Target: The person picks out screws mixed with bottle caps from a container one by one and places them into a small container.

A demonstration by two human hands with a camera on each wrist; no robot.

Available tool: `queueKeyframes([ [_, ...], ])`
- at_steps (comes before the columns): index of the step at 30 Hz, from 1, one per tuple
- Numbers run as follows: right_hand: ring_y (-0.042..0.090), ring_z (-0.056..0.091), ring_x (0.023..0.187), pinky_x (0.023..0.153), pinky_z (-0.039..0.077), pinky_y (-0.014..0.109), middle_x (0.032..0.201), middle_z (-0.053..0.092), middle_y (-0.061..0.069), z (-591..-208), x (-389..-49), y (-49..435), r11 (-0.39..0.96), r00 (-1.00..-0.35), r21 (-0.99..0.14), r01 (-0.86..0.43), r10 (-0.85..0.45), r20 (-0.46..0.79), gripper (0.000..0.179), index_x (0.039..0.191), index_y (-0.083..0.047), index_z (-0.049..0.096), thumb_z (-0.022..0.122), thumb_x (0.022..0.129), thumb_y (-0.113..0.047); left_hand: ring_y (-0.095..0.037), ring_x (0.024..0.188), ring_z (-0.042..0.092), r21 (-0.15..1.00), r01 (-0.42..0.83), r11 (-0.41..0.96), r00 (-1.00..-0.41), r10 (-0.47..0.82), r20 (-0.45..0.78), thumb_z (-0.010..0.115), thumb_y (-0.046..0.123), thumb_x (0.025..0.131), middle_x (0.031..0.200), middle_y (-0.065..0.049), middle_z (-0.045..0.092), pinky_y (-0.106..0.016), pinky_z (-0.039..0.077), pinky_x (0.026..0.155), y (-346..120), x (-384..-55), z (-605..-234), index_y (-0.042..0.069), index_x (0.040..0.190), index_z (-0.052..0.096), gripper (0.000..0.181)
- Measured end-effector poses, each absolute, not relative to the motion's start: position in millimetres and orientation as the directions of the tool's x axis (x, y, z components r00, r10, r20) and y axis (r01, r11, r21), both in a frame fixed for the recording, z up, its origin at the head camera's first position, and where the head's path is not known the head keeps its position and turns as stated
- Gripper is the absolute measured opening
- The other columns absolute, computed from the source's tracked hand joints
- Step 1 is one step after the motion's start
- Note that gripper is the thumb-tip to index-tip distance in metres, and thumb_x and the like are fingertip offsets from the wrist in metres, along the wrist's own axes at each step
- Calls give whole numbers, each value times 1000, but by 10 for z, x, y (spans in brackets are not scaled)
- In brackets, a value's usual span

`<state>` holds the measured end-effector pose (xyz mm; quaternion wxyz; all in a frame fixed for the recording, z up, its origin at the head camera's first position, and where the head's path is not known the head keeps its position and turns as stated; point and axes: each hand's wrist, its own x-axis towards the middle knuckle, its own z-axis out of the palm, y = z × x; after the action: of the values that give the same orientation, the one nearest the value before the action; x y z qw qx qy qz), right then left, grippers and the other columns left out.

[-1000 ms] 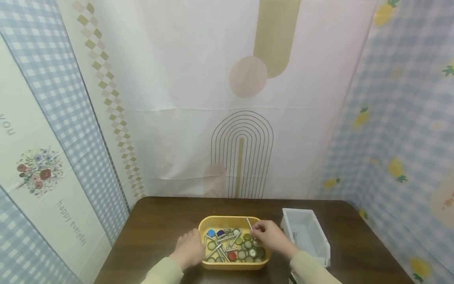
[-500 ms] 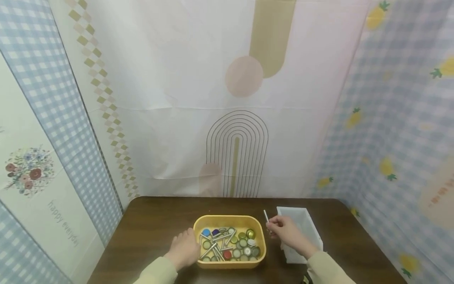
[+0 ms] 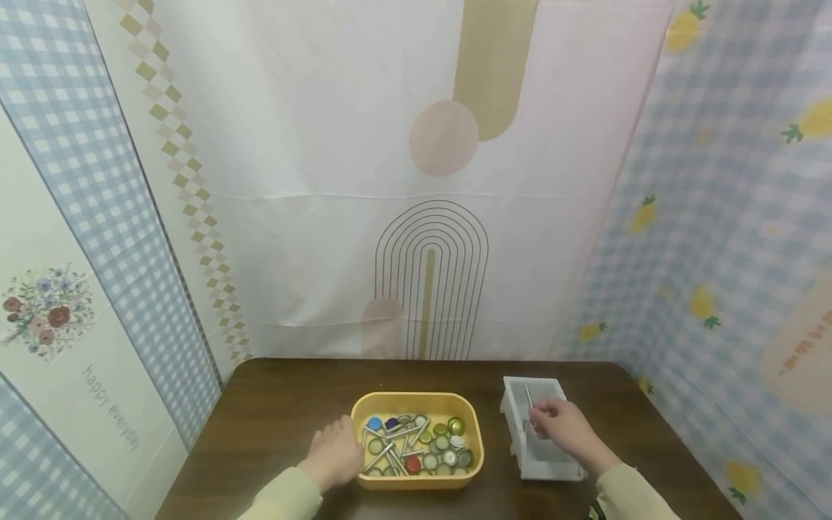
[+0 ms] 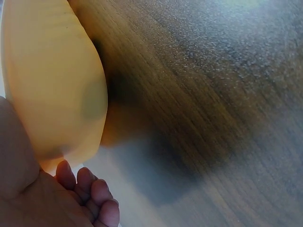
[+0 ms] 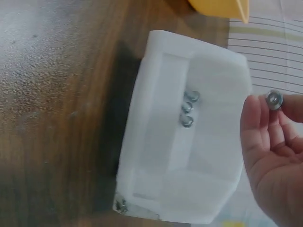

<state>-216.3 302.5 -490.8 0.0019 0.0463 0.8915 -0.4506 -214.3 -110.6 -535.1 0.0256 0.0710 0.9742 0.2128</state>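
Note:
My right hand pinches a slim silver bolt between thumb and fingers, over the white bin. The right wrist view shows the bolt's round head end-on, with several similar silver bolts lying inside the bin. My left hand is at the left side of the yellow tub. The left wrist view shows its fingers curled by the tub's corner and its thumb against the wall. Mixed in the tub are silver bolts and bottle caps.
Both containers stand on a dark brown wooden table, the bin to the right of the tub with a gap between. A patterned cloth hangs behind the table, and checked cloths flank both sides.
My right hand has carried the bolt rightward from the tub to above the white bin. The left hand keeps its place by the tub, while the head view has shifted slightly.

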Motion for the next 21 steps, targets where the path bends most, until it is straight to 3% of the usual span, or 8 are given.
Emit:
queueKeyframes([
  [7,18,60,67,59,50,33,74,61,6,-5066,-2175,3007,697,-990,-703,139,107,-90,15,88,3,65,59,90,-11,-26,80,48,435,110,894,-990,137,-31,57,20,84,82,-9,47,-51,38,80,-1146,-2176,-5434,-3,104,50,32],
  [15,17,50,57,53,41,31,62,53,1,-5162,-2230,3044,830,-997,-552,78,67,-40,11,73,-3,62,58,82,-8,-26,82,49,443,100,891,-990,134,-45,56,20,84,84,-9,48,-52,38,83,-1094,-2171,-5377,-4,107,50,34],
  [21,14,42,47,46,36,30,51,43,-2,-5174,-2239,3028,879,-1000,-476,17,20,2,23,56,-10,47,54,77,-5,-27,82,49,431,103,897,-991,129,-29,55,20,85,84,-10,49,-51,38,82,-1055,-2155,-5320,-4,106,50,32],
])
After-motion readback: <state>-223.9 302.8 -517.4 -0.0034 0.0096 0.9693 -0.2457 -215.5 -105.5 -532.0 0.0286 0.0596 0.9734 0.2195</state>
